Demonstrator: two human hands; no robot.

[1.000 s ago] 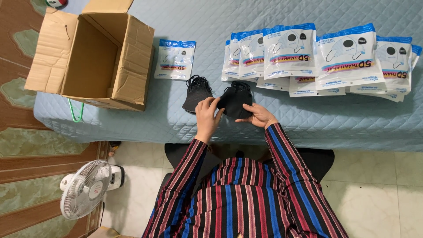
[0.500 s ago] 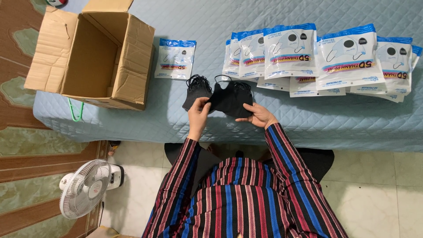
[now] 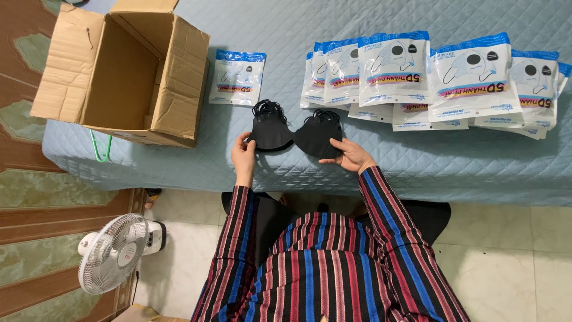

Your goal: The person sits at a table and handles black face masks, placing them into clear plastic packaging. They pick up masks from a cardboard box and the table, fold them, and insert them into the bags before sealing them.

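Two stacks of black face masks lie side by side on the blue quilted surface [image 3: 417,167]. My left hand [image 3: 243,156] grips the lower left edge of the left stack [image 3: 269,128]. The right stack [image 3: 319,134] rests against my right hand [image 3: 351,156], whose fingers hold its lower right edge. The two stacks touch in the middle, their black ear loops bunched at the top. Both sleeves are striped red, blue and black.
An open cardboard box [image 3: 128,71] lies on its side at the left. One white and blue mask packet [image 3: 237,77] lies beside it; several more packets [image 3: 429,80] overlap in a row at the right. A small white fan [image 3: 113,253] stands on the floor.
My left hand moved left from the right stack to the left stack of masks and took hold of it. My right hand stayed on the right stack.
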